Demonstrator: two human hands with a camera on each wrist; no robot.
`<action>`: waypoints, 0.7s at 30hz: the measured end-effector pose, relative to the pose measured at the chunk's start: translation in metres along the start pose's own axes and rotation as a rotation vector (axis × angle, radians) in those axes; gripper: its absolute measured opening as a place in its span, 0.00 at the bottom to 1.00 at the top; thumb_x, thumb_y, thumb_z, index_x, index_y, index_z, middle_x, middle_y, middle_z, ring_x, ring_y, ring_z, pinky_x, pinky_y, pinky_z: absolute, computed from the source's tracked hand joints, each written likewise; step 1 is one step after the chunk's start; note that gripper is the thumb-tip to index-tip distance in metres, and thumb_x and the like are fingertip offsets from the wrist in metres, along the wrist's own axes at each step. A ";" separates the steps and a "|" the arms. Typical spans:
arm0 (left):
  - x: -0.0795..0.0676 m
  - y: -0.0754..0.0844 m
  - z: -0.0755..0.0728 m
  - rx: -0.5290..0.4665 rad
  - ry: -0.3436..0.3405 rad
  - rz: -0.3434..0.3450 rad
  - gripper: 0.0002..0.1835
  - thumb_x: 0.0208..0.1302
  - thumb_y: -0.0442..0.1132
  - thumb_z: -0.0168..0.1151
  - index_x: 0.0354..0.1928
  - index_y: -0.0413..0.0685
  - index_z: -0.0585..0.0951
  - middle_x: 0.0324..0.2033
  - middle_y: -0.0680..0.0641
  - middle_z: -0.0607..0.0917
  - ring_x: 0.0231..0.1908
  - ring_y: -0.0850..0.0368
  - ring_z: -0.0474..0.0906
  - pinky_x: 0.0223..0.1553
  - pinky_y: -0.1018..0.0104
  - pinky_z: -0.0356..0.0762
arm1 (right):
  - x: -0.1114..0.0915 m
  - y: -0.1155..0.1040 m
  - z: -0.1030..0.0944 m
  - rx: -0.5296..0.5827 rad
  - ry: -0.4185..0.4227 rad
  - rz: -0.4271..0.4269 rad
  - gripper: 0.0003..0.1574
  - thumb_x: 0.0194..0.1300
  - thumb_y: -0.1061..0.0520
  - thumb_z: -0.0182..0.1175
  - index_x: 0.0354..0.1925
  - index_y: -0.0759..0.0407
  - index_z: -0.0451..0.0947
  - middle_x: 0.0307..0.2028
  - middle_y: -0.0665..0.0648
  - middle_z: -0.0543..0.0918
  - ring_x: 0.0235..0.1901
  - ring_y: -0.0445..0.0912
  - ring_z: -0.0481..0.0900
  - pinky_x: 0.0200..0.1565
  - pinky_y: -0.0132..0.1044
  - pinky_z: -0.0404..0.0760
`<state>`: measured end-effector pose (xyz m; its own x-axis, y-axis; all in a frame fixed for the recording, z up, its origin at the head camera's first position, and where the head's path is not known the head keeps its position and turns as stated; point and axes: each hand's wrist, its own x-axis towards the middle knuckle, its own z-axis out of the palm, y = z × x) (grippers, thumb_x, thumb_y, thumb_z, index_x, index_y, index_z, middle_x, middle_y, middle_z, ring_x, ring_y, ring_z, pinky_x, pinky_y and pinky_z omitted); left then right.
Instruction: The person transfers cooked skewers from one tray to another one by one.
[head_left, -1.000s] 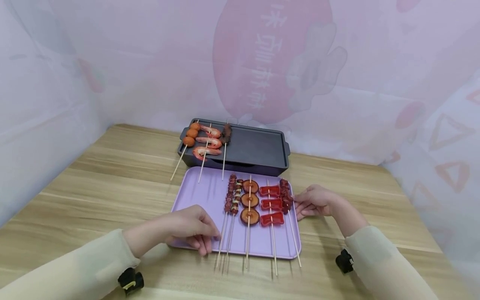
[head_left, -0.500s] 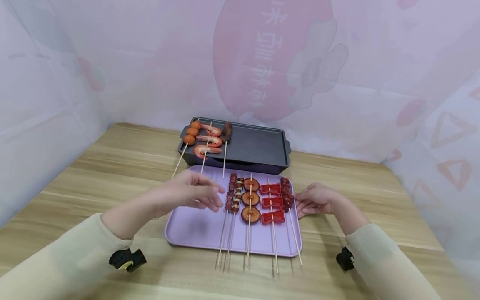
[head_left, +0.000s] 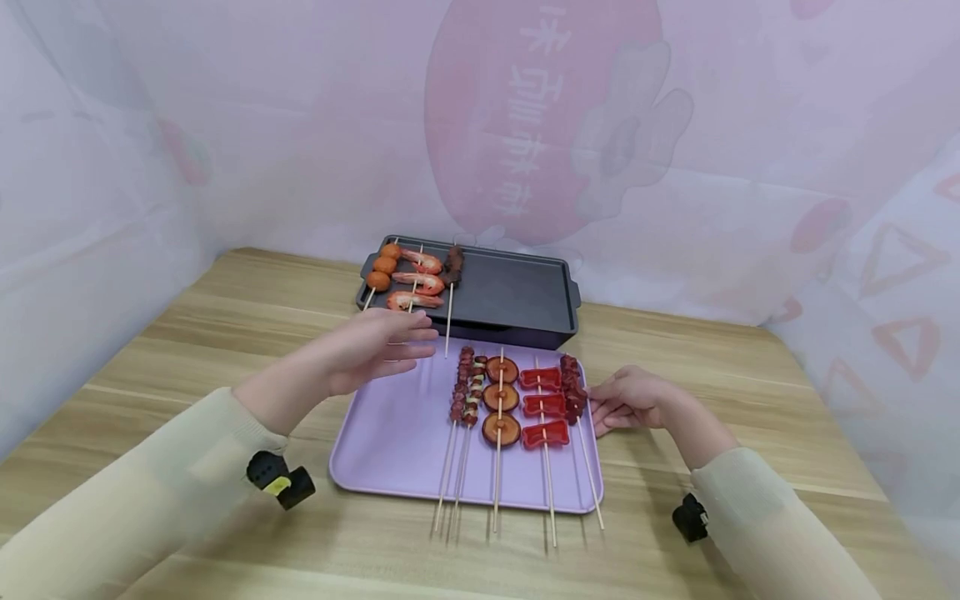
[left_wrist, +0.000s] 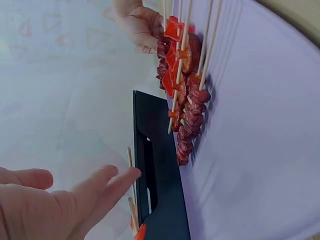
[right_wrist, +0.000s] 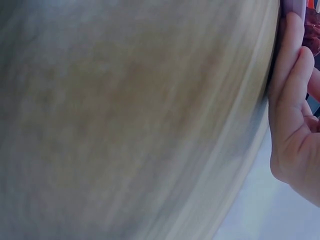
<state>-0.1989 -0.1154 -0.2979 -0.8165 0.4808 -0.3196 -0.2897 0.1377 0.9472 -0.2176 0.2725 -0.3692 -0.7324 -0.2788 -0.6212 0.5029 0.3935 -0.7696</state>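
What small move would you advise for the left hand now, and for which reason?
I would probably let the left hand pinch the stick of the brown meat skewer. The hand holds nothing, its fingers are stretched out, and this stick reaches past the front edge of the grill, close to the fingertips.

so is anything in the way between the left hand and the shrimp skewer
Nothing visible. In the head view the left hand covers the lower end of the shrimp skewer. The dark meat skewer lies to the right, not between them.
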 end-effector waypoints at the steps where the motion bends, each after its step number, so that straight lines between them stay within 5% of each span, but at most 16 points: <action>1: 0.002 0.001 0.000 -0.027 -0.005 -0.013 0.34 0.80 0.48 0.39 0.77 0.35 0.48 0.76 0.36 0.58 0.74 0.42 0.59 0.75 0.52 0.58 | 0.000 0.000 0.000 -0.001 0.000 0.000 0.18 0.75 0.58 0.52 0.31 0.65 0.82 0.22 0.57 0.87 0.23 0.43 0.88 0.26 0.24 0.84; 8: 0.022 -0.003 0.008 -0.127 -0.027 -0.057 0.35 0.81 0.47 0.36 0.78 0.42 0.38 0.77 0.33 0.50 0.75 0.36 0.55 0.77 0.48 0.52 | 0.000 0.000 0.000 0.000 0.014 0.008 0.18 0.75 0.57 0.53 0.31 0.66 0.82 0.23 0.57 0.88 0.23 0.43 0.88 0.26 0.24 0.83; 15: 0.042 -0.011 0.018 -0.224 -0.035 -0.066 0.35 0.81 0.45 0.35 0.78 0.44 0.33 0.74 0.32 0.59 0.72 0.35 0.62 0.76 0.52 0.57 | 0.001 0.003 0.001 -0.006 0.029 0.007 0.18 0.74 0.57 0.54 0.32 0.66 0.82 0.23 0.58 0.88 0.23 0.43 0.88 0.25 0.24 0.83; 21: 0.055 -0.016 0.027 -0.295 0.015 -0.073 0.28 0.81 0.42 0.34 0.76 0.41 0.47 0.71 0.32 0.65 0.70 0.37 0.65 0.75 0.55 0.62 | -0.001 0.001 0.001 -0.003 0.013 -0.001 0.18 0.75 0.58 0.53 0.31 0.66 0.82 0.23 0.57 0.87 0.23 0.43 0.88 0.26 0.24 0.83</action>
<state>-0.2256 -0.0672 -0.3296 -0.7950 0.4654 -0.3892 -0.4787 -0.0871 0.8737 -0.2156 0.2728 -0.3696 -0.7385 -0.2680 -0.6187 0.5009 0.3961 -0.7695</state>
